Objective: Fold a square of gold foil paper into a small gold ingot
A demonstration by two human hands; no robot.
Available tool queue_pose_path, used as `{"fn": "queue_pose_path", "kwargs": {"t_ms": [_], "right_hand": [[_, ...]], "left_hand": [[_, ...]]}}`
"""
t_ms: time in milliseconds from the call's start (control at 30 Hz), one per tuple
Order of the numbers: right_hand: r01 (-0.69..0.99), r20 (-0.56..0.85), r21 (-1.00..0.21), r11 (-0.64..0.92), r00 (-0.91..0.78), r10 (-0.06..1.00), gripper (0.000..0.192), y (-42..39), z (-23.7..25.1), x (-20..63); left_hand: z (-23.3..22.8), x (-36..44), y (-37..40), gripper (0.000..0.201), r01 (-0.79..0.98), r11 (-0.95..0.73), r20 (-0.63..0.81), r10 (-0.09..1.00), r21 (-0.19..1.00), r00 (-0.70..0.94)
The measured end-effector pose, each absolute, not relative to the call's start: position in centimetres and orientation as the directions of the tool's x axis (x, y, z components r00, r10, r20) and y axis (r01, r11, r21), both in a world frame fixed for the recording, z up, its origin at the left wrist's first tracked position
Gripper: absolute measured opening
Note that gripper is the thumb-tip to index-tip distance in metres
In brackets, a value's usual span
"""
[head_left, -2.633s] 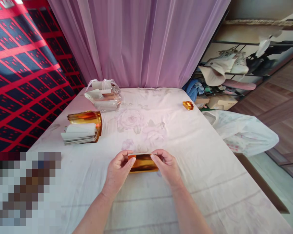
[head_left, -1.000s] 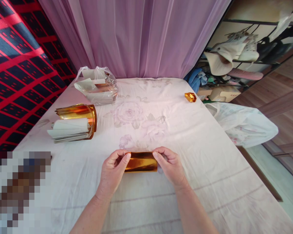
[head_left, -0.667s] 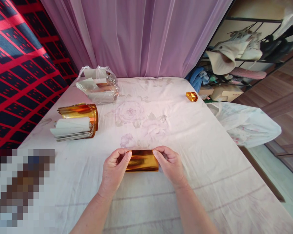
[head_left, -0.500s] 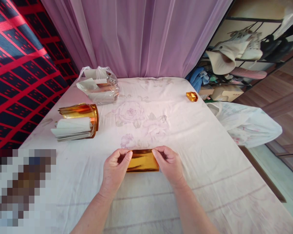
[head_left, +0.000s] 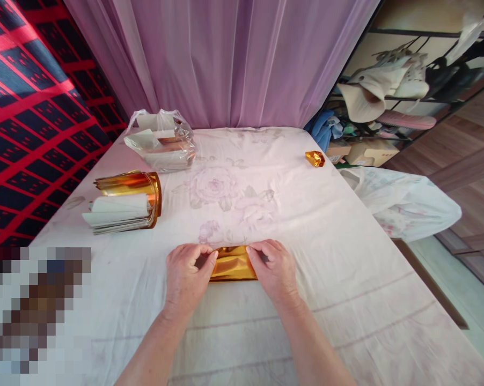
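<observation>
A folded sheet of shiny gold foil paper (head_left: 233,265) lies near the front middle of the cloth-covered table. My left hand (head_left: 189,273) pinches its left upper edge between thumb and forefinger. On the opposite side my right hand (head_left: 275,271) grips the right upper edge the same way. The foil between them is wrinkled, and its outer ends are partly hidden by my fingers. To the left sits a bent stack of gold foil paper (head_left: 125,201) with white backing. A small folded gold foil piece (head_left: 315,158) rests at the far right.
A clear plastic bag (head_left: 161,142) with more sheets stands at the back left of the flowered tablecloth (head_left: 234,335). Purple curtains (head_left: 210,64) hang behind. Right of the table are a white bag (head_left: 419,203) and a shelf with a cap (head_left: 363,94) and shoes.
The foil has gone from smooth to wrinkled between my hands. My right hand has shifted slightly left, bringing the two hands' fingertips a little closer. The whole view has shifted slightly.
</observation>
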State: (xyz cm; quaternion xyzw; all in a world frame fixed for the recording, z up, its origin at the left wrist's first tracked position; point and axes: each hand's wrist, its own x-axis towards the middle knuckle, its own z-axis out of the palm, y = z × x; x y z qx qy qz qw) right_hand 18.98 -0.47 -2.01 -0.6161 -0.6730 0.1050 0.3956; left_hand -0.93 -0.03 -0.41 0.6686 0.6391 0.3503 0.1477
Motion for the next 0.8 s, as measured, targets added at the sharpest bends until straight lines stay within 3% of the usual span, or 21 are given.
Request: {"fn": "queue_pose_path", "kwargs": {"t_ms": [267, 800], "right_hand": [[0.839, 0.416, -0.509, 0.19, 0.047, 0.908, 0.02, -0.27, -2.37, 18.47], [0.866, 0.353, -0.481, 0.134, 0.052, 0.934, 0.017, -0.12, -2.56, 18.45]], "left_hand": [[-0.74, -0.61, 0.02, 0.012, 0.831, -0.094, 0.285, 0.955, 0.549, -0.08], [-0.5, -0.44, -0.1, 0.01, 0.888, -0.06, 0.22, 0.974, 0.455, -0.047]]}}
